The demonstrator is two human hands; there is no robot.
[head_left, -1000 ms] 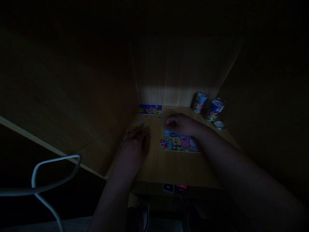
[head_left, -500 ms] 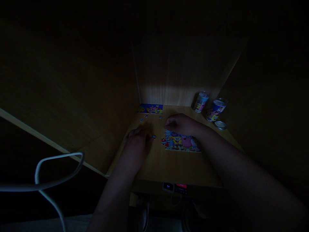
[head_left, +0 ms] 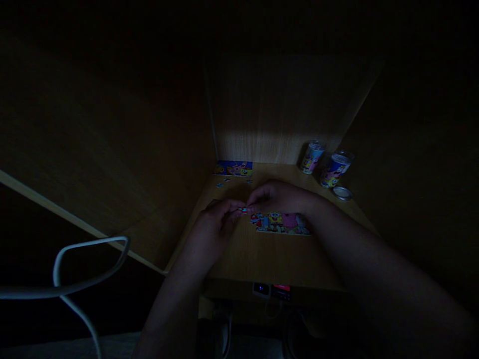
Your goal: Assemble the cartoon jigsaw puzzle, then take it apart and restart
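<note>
A small jigsaw puzzle piece (head_left: 243,210) sits between the fingertips of both hands, just above the wooden board. My left hand (head_left: 217,219) pinches it from the left, thumb and fingers together. From the other side, my right hand (head_left: 275,196) closes its fingertips on the piece's right end. Under and below my right hand lies the partly joined cartoon puzzle (head_left: 282,224), its upper part hidden by that hand. Loose puzzle pieces (head_left: 219,185) are scattered beyond my left hand.
A finished-looking puzzle strip (head_left: 234,168) lies against the back panel. At the back right stand two cartoon-printed cans (head_left: 312,157), with a round metal lid (head_left: 342,193) beside them. A white cable (head_left: 90,243) loops at the left. Lit devices (head_left: 262,289) show below the front edge.
Both hands have come together. My left hand lifted its piece and moved right, while my right hand moved left and down from the puzzle's top edge to meet it.
</note>
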